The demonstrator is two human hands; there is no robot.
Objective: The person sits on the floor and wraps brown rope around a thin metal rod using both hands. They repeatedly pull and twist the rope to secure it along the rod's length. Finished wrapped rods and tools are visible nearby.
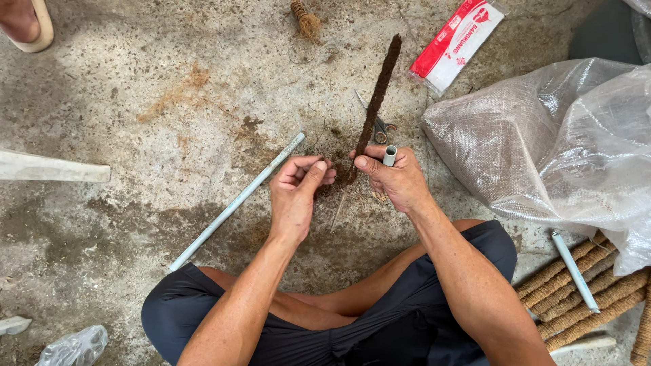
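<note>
Coir-wrapped pole [377, 95], dark brown, fuzzy and slim, slants up over the concrete floor [135, 102], its pale pipe end [390, 155] clasped in the right hand [397, 179], left hand [296, 193] pinching its fibres.

fibre-wrapped stick [377, 95]: centre, running far from the hands
long pipe [237, 200]: on the floor [135, 102], left
woven sack [556, 142]: right
wrapped sticks [583, 298]: near right, beside the sack
packet [456, 44]: far right

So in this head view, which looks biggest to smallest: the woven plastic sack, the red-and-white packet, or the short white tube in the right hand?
1. Woven plastic sack
2. Red-and-white packet
3. Short white tube, held in the right hand, though nearer the camera.
</note>
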